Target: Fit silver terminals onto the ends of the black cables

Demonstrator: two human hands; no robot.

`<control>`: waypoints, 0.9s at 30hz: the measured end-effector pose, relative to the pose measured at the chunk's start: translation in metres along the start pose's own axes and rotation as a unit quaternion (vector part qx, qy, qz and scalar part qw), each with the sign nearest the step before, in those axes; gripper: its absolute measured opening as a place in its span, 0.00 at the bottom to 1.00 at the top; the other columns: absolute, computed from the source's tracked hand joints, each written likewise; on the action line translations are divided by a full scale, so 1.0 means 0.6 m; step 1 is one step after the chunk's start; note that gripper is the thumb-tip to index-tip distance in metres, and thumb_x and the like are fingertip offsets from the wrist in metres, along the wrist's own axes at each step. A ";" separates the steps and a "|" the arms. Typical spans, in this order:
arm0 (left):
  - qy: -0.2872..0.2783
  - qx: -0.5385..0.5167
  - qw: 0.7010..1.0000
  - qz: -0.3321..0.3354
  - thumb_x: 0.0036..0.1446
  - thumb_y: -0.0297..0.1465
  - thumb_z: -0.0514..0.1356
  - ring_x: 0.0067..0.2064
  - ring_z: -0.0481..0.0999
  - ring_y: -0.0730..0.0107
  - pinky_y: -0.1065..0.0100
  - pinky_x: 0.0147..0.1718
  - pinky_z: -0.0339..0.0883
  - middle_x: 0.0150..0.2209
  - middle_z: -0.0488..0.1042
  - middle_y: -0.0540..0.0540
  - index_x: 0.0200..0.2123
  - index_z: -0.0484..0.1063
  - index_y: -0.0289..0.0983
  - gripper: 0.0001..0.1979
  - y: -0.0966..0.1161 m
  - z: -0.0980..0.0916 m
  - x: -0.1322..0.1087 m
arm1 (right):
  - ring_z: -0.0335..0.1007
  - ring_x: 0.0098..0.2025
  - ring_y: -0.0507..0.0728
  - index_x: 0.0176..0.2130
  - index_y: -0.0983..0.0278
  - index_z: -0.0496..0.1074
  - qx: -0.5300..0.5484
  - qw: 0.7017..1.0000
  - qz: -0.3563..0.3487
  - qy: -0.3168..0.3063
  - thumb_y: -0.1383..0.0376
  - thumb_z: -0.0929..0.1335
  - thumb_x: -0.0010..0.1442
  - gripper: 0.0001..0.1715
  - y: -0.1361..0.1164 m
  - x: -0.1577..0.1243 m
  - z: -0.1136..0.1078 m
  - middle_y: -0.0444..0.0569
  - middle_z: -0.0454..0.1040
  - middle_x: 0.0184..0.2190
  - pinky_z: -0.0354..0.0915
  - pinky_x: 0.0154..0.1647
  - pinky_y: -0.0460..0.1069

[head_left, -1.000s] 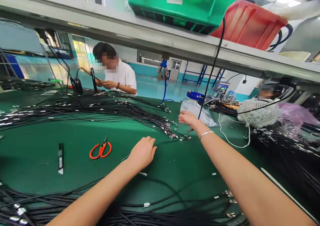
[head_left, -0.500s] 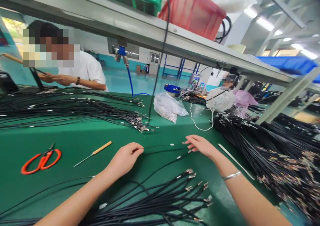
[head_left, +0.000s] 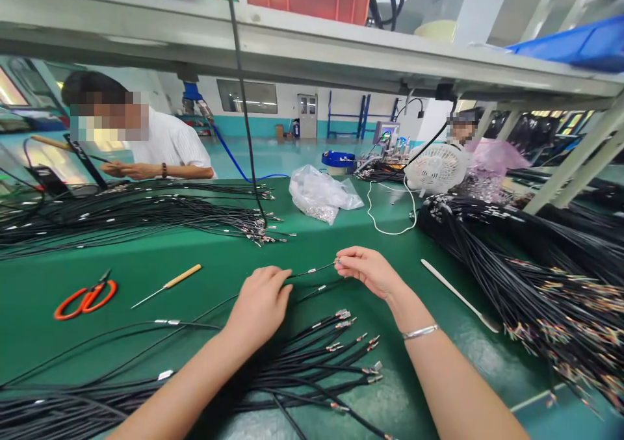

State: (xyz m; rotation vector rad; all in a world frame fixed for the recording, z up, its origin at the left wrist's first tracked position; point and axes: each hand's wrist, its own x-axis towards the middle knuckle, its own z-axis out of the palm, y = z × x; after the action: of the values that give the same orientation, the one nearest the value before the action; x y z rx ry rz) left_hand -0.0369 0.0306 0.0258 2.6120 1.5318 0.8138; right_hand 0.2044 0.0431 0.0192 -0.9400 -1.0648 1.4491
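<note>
Between my two hands runs a thin black cable (head_left: 319, 270) with a small white label on it. My left hand (head_left: 260, 303) is closed round the cable, its thumb and fingers pressed together. The fingertips of my right hand (head_left: 363, 268) pinch the cable's end, where a tiny terminal partly shows. Just below my hands another labelled cable (head_left: 308, 294) lies on the green table. Closer to me, a bundle of black cables (head_left: 312, 368) with metal terminals at their ends spreads under my left forearm.
Orange-handled scissors (head_left: 88, 298) and a wooden-handled awl (head_left: 175, 281) lie at left. A white strip (head_left: 458, 294) lies at right beside a large cable heap (head_left: 517, 290). Behind are a plastic bag (head_left: 322, 193) and a fan (head_left: 436, 168). A shelf (head_left: 312, 50) spans overhead; a co-worker (head_left: 170, 144) sits opposite.
My right hand has moved left, closer to my left hand, and its fingers have closed on the cable end. The whole view has turned and levelled.
</note>
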 end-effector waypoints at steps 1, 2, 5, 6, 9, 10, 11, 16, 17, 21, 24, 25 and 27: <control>0.018 -0.035 0.999 0.009 0.56 0.30 0.52 0.44 0.69 0.60 0.59 0.45 0.63 0.42 0.73 0.42 0.44 0.71 0.37 0.14 0.026 0.011 0.010 | 0.73 0.32 0.51 0.34 0.69 0.73 0.006 1.000 0.001 0.000 0.65 0.75 0.44 0.16 0.000 -0.003 0.003 0.49 0.75 0.31 0.70 0.37 0.45; 0.028 -0.075 0.997 0.013 0.57 0.30 0.52 0.44 0.69 0.61 0.59 0.45 0.63 0.42 0.73 0.42 0.45 0.70 0.37 0.14 0.050 0.022 0.019 | 0.73 0.31 0.51 0.34 0.69 0.73 0.011 1.000 0.001 -0.002 0.65 0.75 0.44 0.16 -0.001 -0.006 0.007 0.49 0.75 0.30 0.70 0.36 0.45; 0.023 -0.218 0.976 -0.017 0.58 0.30 0.51 0.40 0.72 0.66 0.63 0.42 0.67 0.39 0.75 0.45 0.44 0.71 0.38 0.13 0.102 0.043 0.038 | 0.72 0.29 0.50 0.33 0.68 0.72 0.011 1.000 0.002 -0.008 0.64 0.74 0.44 0.15 -0.003 -0.012 0.016 0.48 0.74 0.28 0.69 0.33 0.45; 0.013 -0.267 0.962 -0.049 0.57 0.31 0.51 0.36 0.73 0.68 0.66 0.37 0.68 0.36 0.75 0.46 0.42 0.72 0.38 0.13 0.111 0.046 0.040 | 0.71 0.28 0.50 0.33 0.68 0.72 0.007 1.000 0.000 -0.008 0.63 0.74 0.45 0.15 -0.004 -0.014 0.017 0.47 0.74 0.27 0.69 0.33 0.44; -0.011 -0.377 0.914 -0.153 0.55 0.33 0.54 0.24 0.71 0.72 0.70 0.24 0.67 0.27 0.75 0.48 0.36 0.74 0.37 0.11 0.117 0.044 0.036 | 0.68 0.26 0.48 0.32 0.67 0.73 -0.019 1.000 -0.020 -0.001 0.61 0.74 0.45 0.15 -0.009 -0.017 0.018 0.44 0.72 0.25 0.66 0.29 0.42; -0.004 -0.394 0.904 -0.165 0.54 0.33 0.55 0.24 0.71 0.73 0.71 0.23 0.66 0.27 0.75 0.49 0.35 0.75 0.36 0.10 0.115 0.041 0.033 | 0.66 0.25 0.47 0.32 0.67 0.73 -0.030 0.999 -0.026 0.001 0.60 0.74 0.46 0.15 -0.012 -0.019 0.019 0.43 0.70 0.24 0.65 0.27 0.42; 0.016 -0.398 0.903 -0.160 0.54 0.33 0.56 0.25 0.71 0.73 0.71 0.24 0.66 0.28 0.75 0.49 0.34 0.75 0.37 0.09 0.112 0.037 0.030 | 0.65 0.23 0.47 0.32 0.67 0.73 -0.039 0.999 -0.029 -0.001 0.59 0.73 0.47 0.15 -0.014 -0.021 0.022 0.42 0.69 0.23 0.63 0.25 0.42; 0.172 -0.262 0.950 0.003 0.55 0.28 0.57 0.34 0.71 0.71 0.68 0.35 0.66 0.31 0.74 0.49 0.33 0.75 0.41 0.06 0.094 0.026 0.019 | 0.65 0.23 0.48 0.33 0.66 0.73 -0.039 0.998 -0.032 -0.034 0.55 0.70 0.50 0.17 -0.025 -0.038 0.052 0.43 0.70 0.23 0.62 0.24 0.43; 0.191 -0.235 0.953 0.029 0.55 0.27 0.57 0.34 0.71 0.70 0.67 0.36 0.65 0.31 0.74 0.49 0.34 0.74 0.41 0.07 0.091 0.025 0.018 | 0.66 0.24 0.48 0.33 0.66 0.73 -0.045 0.998 -0.037 -0.036 0.56 0.71 0.49 0.16 -0.026 -0.041 0.057 0.45 0.72 0.24 0.63 0.26 0.44; 0.223 -0.196 0.953 0.065 0.55 0.26 0.57 0.35 0.69 0.70 0.67 0.35 0.65 0.30 0.73 0.48 0.36 0.73 0.40 0.07 0.086 0.022 0.014 | 0.69 0.28 0.51 0.32 0.66 0.73 -0.081 0.996 -0.045 -0.019 0.60 0.73 0.46 0.15 -0.029 -0.046 0.067 0.47 0.74 0.26 0.65 0.30 0.45; 0.224 -0.188 0.954 0.068 0.55 0.26 0.57 0.34 0.69 0.70 0.67 0.34 0.64 0.30 0.72 0.48 0.36 0.73 0.40 0.07 0.086 0.025 0.011 | 0.69 0.29 0.51 0.32 0.66 0.74 -0.078 0.996 -0.032 -0.011 0.59 0.73 0.46 0.15 -0.028 -0.045 0.064 0.47 0.74 0.26 0.65 0.30 0.46; 0.223 -0.186 0.954 0.068 0.55 0.26 0.57 0.34 0.69 0.70 0.67 0.34 0.64 0.30 0.72 0.48 0.37 0.73 0.40 0.07 0.086 0.026 0.011 | 0.69 0.29 0.51 0.31 0.66 0.74 -0.076 0.997 -0.023 -0.013 0.58 0.73 0.46 0.15 -0.028 -0.045 0.063 0.47 0.74 0.26 0.65 0.30 0.46; 0.221 -0.186 0.955 0.065 0.56 0.26 0.57 0.33 0.68 0.70 0.66 0.34 0.64 0.29 0.71 0.48 0.40 0.72 0.40 0.09 0.087 0.028 0.011 | 0.69 0.28 0.51 0.30 0.67 0.74 -0.074 0.997 -0.014 -0.016 0.58 0.73 0.46 0.15 -0.027 -0.044 0.062 0.48 0.75 0.26 0.65 0.30 0.46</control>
State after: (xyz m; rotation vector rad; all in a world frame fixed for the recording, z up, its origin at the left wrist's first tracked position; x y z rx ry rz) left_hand 0.0152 0.0129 0.0273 2.3687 1.1235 1.6097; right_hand 0.1774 0.0129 0.0460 -1.0040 -1.2175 1.3817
